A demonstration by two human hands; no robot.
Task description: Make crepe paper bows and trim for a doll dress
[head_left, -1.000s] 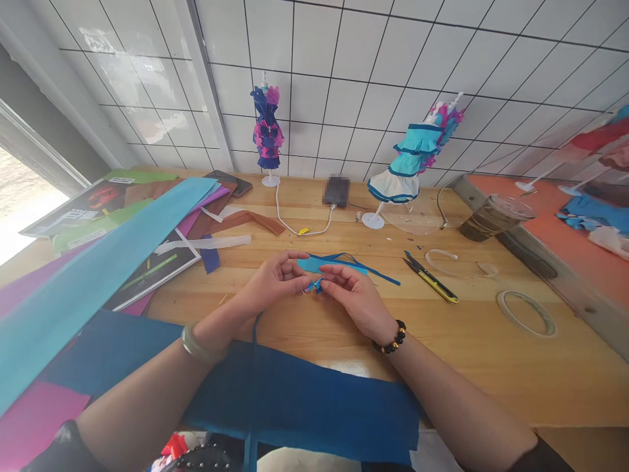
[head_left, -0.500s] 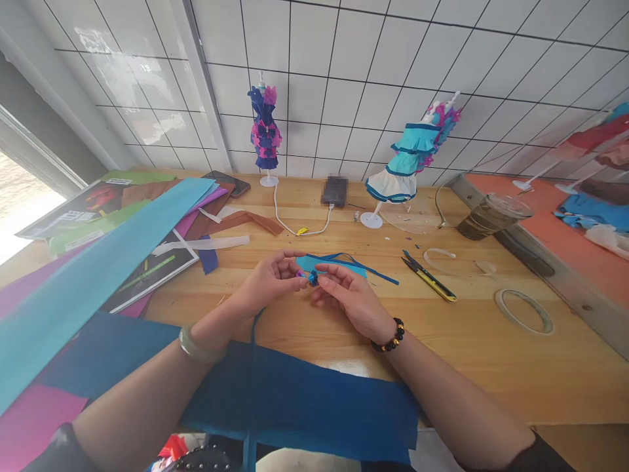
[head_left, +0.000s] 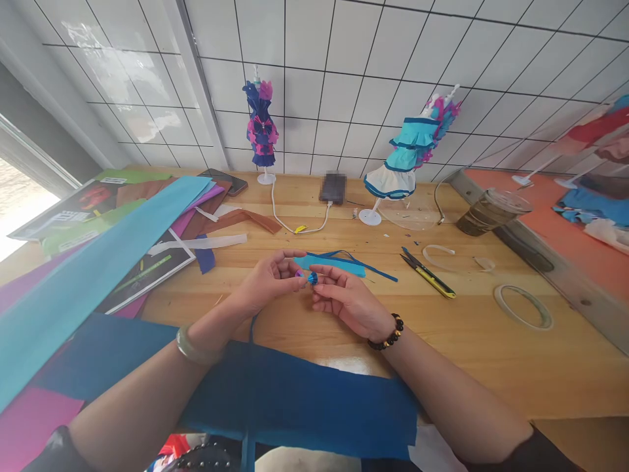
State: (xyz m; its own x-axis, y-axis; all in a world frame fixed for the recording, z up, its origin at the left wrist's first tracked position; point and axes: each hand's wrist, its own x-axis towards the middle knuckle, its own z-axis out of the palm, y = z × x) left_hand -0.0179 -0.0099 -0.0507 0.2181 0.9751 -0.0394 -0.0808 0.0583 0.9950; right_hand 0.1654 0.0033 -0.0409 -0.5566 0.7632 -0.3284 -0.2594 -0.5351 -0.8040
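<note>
Over the middle of the table, my left hand (head_left: 272,280) and my right hand (head_left: 352,300) meet at their fingertips. Both pinch a small gathered blue piece (head_left: 313,278), pleated like a tiny fan or bow. A speck of purple shows at the left fingertips; whether it is part of the piece or a nail, I cannot tell. Just behind the fingers lie a light-blue strip (head_left: 337,265) and a thin dark-blue strip (head_left: 378,270). A wide dark-blue sheet (head_left: 314,400) stretches beneath my forearms along the front edge.
Coloured sheets (head_left: 122,262) and magazines pile up at left. Two dressed miniature stands (head_left: 262,131) (head_left: 407,157) stand by the tiled wall. A yellow-black thread snipper (head_left: 427,275), a tape roll (head_left: 523,307) and a tilted lidded cup (head_left: 491,211) lie at right.
The blue piece has turned slightly between my fingers and shows more light blue. My right fingers have shifted a little; my left hand keeps its pinch.
</note>
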